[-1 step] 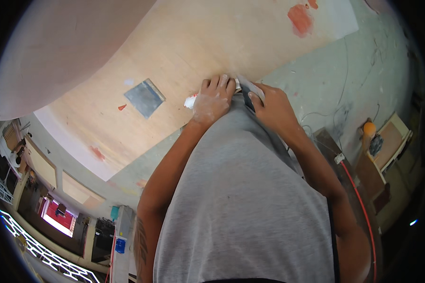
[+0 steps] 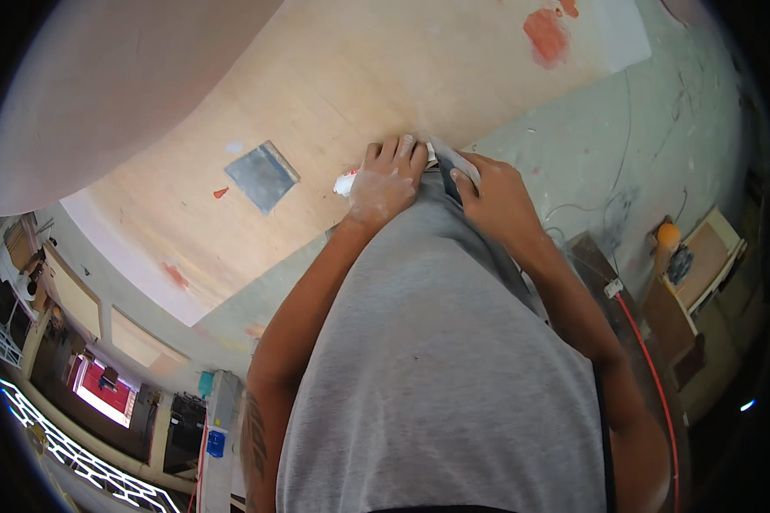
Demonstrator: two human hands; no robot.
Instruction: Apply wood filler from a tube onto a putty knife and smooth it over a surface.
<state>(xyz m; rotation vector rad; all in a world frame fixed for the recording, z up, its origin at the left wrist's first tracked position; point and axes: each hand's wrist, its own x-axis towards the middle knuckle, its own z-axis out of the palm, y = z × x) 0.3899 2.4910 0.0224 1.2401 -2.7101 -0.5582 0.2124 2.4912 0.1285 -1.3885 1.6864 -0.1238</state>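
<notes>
My left hand [image 2: 387,181], dusted with white powder, is closed over a white tube-like thing with red marks [image 2: 345,183]. One end of it sticks out by my wrist side, and a bit of white shows past the fingers; the rest is hidden under the palm. Close beside it, my right hand [image 2: 498,195] pinches a thin grey flat piece [image 2: 464,168] between thumb and fingers. Its exact kind I cannot make out. Both hands are at the near edge of a pale, wood-toned panel [image 2: 334,111], just beyond my grey shirt.
On the panel lies a square blue-grey plate with a strip along one edge [image 2: 263,177], and a small red scrap [image 2: 221,193]. Red-orange patches [image 2: 546,38] mark its surface. A large curved pale form [image 2: 111,94] covers the upper left. A red cable [image 2: 650,359] runs at right.
</notes>
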